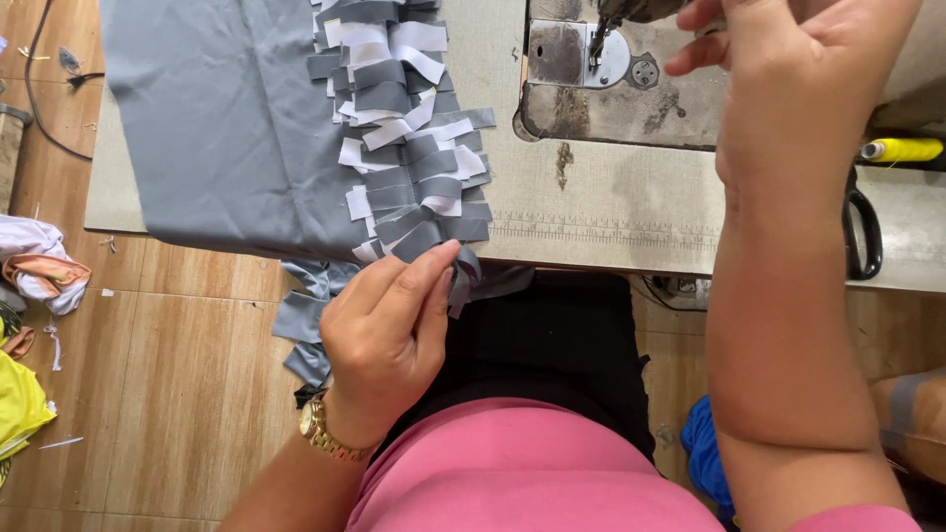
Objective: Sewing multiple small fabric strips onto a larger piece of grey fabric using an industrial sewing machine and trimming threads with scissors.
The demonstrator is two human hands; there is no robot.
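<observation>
While I am watching from the head view, the left hand (386, 330) is pinching one grey strip (461, 281) between thumb and forefinger, right at the table (611, 222) edge, at the near end of the strip pile (409, 128). The right hand (788, 89) is hovering up by the needle (598, 39); its fingers are curled, but I cannot tell whether they are grasping anything.

The pinched strip is hanging over the edge, its long axis running roughly up and down in the view, free end pointing down toward the lap. The pile's strips are lying mostly crosswise, long axes left to right, with ends pointing toward the machine plate (581, 54).

I am judging the main risk to be the overlap: the strips are lying shingled on each other, so a pull on this one could be dragging neighbours off the edge to join the scraps (305, 325) already hanging below. The pinch is also sitting near the strip's end, so it may be slipping out. The right hand is working close to the needle, which is the other hazard. Scissors (863, 232) are lying just beside that forearm, where an elbow could be knocking them.
</observation>
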